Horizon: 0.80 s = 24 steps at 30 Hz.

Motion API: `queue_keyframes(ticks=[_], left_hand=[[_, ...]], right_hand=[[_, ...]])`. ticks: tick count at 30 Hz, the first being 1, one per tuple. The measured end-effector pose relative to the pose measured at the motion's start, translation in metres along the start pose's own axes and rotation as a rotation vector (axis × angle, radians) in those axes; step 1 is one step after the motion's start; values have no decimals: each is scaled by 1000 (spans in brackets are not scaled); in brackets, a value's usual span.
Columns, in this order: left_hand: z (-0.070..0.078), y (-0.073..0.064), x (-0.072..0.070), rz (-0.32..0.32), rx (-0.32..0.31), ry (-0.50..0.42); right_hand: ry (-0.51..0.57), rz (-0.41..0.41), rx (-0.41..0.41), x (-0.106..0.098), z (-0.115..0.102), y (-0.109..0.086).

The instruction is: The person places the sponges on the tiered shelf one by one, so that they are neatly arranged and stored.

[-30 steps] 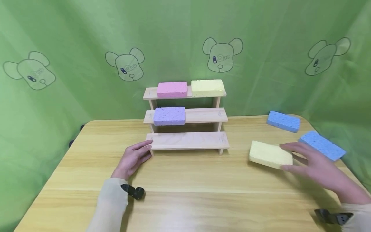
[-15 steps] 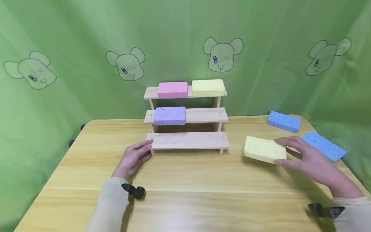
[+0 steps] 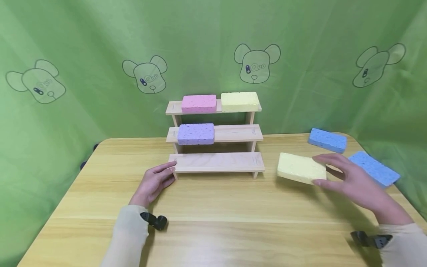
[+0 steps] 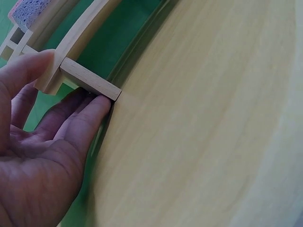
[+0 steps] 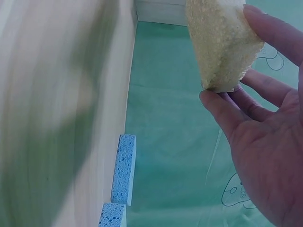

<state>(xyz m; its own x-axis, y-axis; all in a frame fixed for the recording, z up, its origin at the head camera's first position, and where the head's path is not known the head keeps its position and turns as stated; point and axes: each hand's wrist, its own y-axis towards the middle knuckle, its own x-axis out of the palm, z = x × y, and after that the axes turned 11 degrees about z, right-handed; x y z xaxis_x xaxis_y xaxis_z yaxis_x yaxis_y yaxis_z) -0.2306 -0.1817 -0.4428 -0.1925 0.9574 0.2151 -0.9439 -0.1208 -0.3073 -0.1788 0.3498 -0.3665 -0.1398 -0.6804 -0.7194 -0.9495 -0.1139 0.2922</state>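
Observation:
My right hand (image 3: 353, 181) holds a pale yellow sponge (image 3: 301, 168) by its right end, thumb on the near side and fingers on the far side. The sponge is raised above the table, right of a three-tier wooden shelf (image 3: 217, 162). In the right wrist view the yellow sponge (image 5: 222, 42) sits between thumb and fingertips. My left hand (image 3: 155, 185) holds the left end of the lowest tier. In the left wrist view its thumb rests on the board (image 4: 59, 61) and its other fingers lie against the leg (image 4: 90, 79).
The top tier bears a pink sponge (image 3: 199, 104) and another yellow sponge (image 3: 239, 101). A purple sponge (image 3: 195, 134) lies on the middle tier's left half. Two blue sponges, one at the back (image 3: 327, 140) and one nearer (image 3: 374, 168), lie on the table's right side. A green curtain (image 3: 200, 44) hangs behind.
My right hand has carried the yellow sponge leftward and slightly away from me, toward the shelf. The left hand and the shelf stay in place.

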Motion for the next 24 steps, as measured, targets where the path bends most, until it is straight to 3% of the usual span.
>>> queue_keyframes(ticks=[12,24], left_hand=[[0,-1,0,-5,2,6],[1,-1,0,-7,-2,8]], right_hand=[[-24,4,-20,-2,-6,4],[41,29,-38,5,-19,16]])
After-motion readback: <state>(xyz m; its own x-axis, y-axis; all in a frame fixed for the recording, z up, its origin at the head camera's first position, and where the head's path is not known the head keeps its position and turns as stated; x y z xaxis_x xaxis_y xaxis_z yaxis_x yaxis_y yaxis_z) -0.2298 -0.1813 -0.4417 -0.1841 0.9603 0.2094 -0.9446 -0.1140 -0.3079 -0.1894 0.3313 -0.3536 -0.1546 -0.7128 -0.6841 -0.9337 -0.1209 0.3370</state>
